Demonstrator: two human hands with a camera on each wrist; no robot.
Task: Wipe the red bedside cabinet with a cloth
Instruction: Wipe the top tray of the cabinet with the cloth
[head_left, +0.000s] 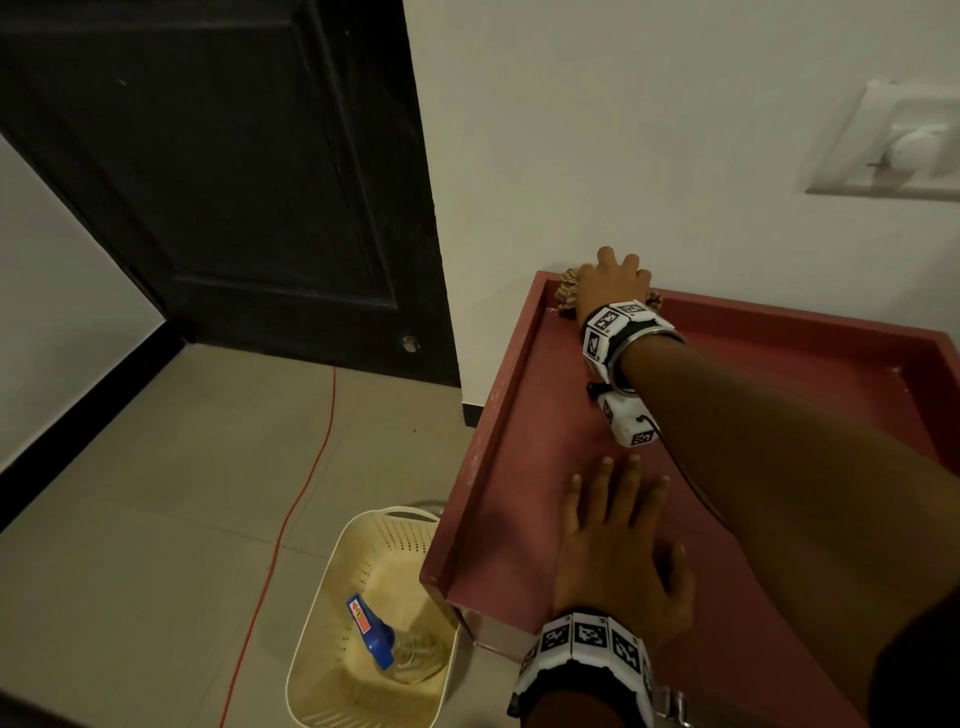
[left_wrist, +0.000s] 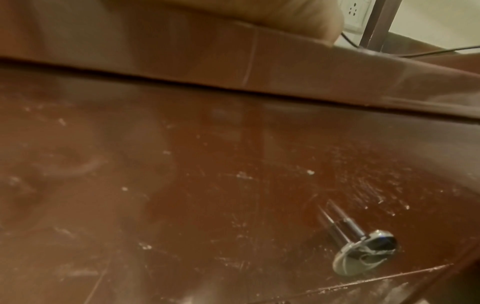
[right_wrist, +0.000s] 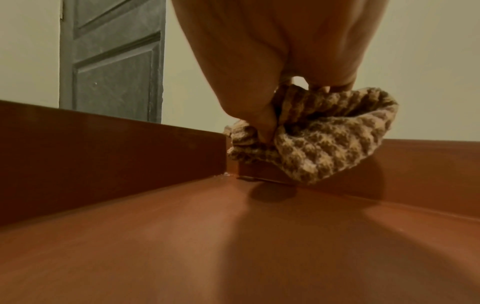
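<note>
The red bedside cabinet (head_left: 524, 467) has a raised rim round its top and stands against the white wall. My right hand (head_left: 613, 283) grips a bunched beige-and-brown knitted cloth (head_left: 565, 293) at the far left corner of the top, against the back rim. In the right wrist view the cloth (right_wrist: 324, 144) hangs from my curled fingers (right_wrist: 265, 123) just above the cabinet top (right_wrist: 182, 236). My left hand (head_left: 618, 535) lies flat with straight fingers on the near part of the top. The left wrist view looks down the scratched cabinet front (left_wrist: 182, 185) with its metal knob (left_wrist: 366, 255).
A cream perforated basket (head_left: 332, 686) with a blue-capped bottle (head_left: 371, 631) stands on the tiled floor left of the cabinet. A red cord (head_left: 306, 483) runs across the floor toward a dark door (head_left: 218, 171). A white switch plate (head_left: 893, 145) is on the wall.
</note>
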